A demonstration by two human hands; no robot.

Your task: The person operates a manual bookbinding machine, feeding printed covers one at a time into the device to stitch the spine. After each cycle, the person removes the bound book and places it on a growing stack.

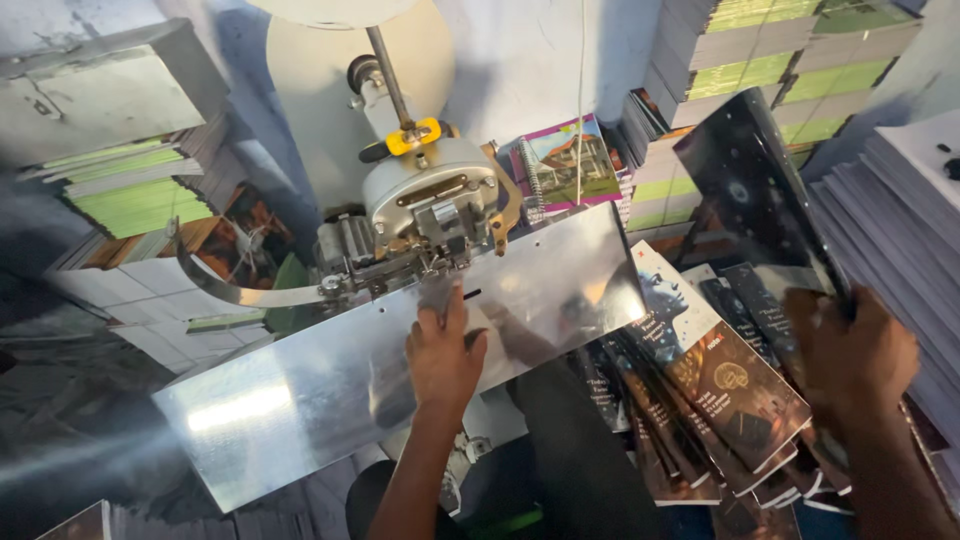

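- The right hand grips a dark cover by its lower edge, fingers curled shut around it, and holds it tilted up over the right side of the scene.
- The cover is glossy and near black, speckled with pale dots and a faint ring, and it catches a sheen of light along its upper part.
- The left hand lies flat, fingers spread and holding nothing, on the shiny metal plate just below the stitching head.
- A fanned pile of booklets with dark and brown covers sits under the right hand, beside the plate's right end.
- Stacks of paper with green and grey edges rise behind, and a spiral notebook with a house picture leans near the machine.
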